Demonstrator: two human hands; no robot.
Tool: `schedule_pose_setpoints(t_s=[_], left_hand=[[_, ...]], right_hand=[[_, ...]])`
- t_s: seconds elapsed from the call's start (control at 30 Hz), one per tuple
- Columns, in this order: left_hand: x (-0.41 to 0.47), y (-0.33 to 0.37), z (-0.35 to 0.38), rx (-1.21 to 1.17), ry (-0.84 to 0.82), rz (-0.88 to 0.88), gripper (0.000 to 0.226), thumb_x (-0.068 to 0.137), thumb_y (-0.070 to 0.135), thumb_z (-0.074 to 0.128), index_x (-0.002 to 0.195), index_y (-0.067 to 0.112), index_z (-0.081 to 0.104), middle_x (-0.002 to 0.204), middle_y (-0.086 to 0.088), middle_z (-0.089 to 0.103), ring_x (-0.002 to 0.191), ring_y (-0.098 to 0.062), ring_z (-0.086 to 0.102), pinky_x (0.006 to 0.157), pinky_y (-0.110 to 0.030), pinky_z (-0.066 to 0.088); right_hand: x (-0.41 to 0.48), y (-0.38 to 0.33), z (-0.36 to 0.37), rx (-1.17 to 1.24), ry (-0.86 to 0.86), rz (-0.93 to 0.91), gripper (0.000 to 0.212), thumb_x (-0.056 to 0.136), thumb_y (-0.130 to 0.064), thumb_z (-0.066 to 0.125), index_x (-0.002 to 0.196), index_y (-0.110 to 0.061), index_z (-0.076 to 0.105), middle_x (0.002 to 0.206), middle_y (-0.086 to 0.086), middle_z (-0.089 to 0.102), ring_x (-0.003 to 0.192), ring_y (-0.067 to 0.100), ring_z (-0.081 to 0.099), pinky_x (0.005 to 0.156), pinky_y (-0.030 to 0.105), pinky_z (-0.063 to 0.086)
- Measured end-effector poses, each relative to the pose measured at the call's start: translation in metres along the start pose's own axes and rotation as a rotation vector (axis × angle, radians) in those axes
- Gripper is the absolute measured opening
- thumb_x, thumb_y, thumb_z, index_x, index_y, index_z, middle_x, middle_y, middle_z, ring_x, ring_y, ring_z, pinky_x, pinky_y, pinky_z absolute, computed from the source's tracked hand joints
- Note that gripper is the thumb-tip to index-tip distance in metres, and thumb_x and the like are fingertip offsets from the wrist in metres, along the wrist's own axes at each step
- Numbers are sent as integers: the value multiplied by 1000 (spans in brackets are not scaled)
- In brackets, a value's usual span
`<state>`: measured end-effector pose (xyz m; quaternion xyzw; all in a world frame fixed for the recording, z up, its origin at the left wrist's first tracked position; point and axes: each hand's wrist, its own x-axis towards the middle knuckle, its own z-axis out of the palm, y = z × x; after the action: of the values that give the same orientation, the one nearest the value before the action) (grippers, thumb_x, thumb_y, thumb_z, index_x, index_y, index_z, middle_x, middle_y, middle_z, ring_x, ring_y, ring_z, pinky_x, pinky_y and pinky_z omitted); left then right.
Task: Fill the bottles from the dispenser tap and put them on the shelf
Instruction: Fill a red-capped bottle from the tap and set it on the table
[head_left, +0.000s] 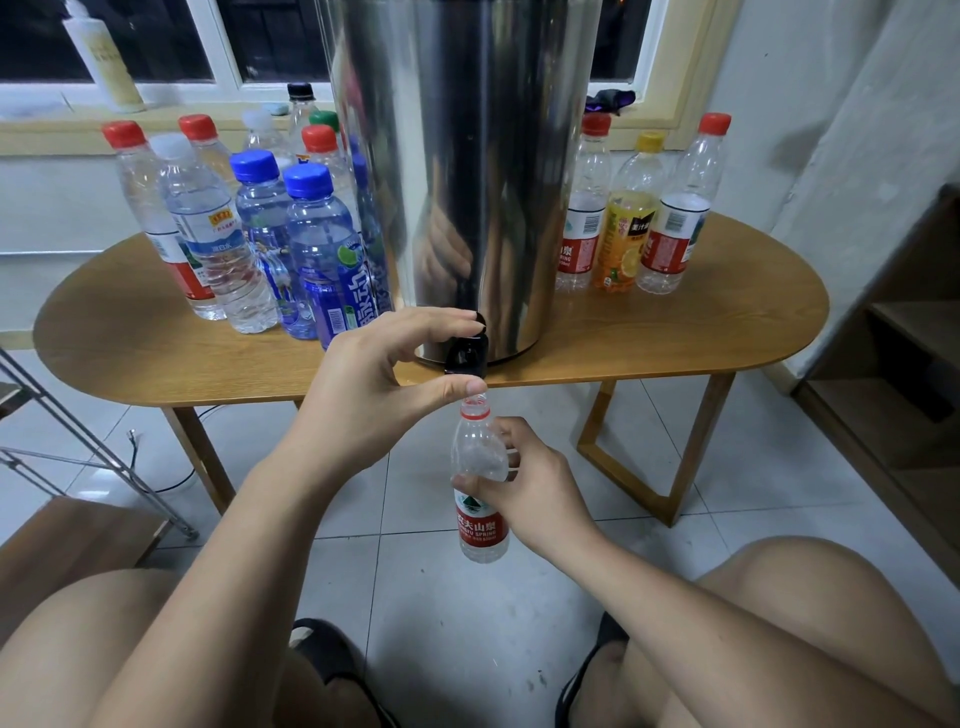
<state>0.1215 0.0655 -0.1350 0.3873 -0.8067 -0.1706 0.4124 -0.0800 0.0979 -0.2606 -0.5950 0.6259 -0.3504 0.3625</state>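
My right hand (535, 488) grips the uncapped bottle (480, 525), which looks empty, with its mouth just under the tap (467, 356). My left hand (363, 374) pinches the tap, fingers on top, thumb below. I see no water yet. 3 bottles (623, 234) right of the dispenser (467, 156) look unfilled, and shelving is all still to do.

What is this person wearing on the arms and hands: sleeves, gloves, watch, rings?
Nothing worn shows. The left hand and right hand are ungloved, no rings visible on the fingers, no watch or band at either wrist, and both forearms are sleeveless up to the frame edge.
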Motion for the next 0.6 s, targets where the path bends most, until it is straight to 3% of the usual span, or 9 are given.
schedule_pose_setpoints(t_s=[0.13,0.27,0.6], left_hand=[[0,0,0,-3,0,1,47,87,44,87,131,31,77,137,24,70,129,-2,65,95,-30,56],[0,0,0,-8,2,-2,47,86,44,87,130,30,78,137,24,71,128,0,65,95,-25,55],[1,-2,1,-7,9,6,47,86,44,88,129,29,78,137,23,71,127,-4,66,95,-31,55]], right_hand=[[0,0,1,-9,-6,3,63,84,-49,89,133,-44,50,124,-22,62,116,9,61,94,30,53],[1,1,1,0,12,-4,63,82,-50,90,133,-43,53,127,-18,66,119,11,62,99,37,58],[1,1,1,-5,22,-14,63,81,-51,90,132,-43,53,128,-17,66,121,14,63,102,43,59]])
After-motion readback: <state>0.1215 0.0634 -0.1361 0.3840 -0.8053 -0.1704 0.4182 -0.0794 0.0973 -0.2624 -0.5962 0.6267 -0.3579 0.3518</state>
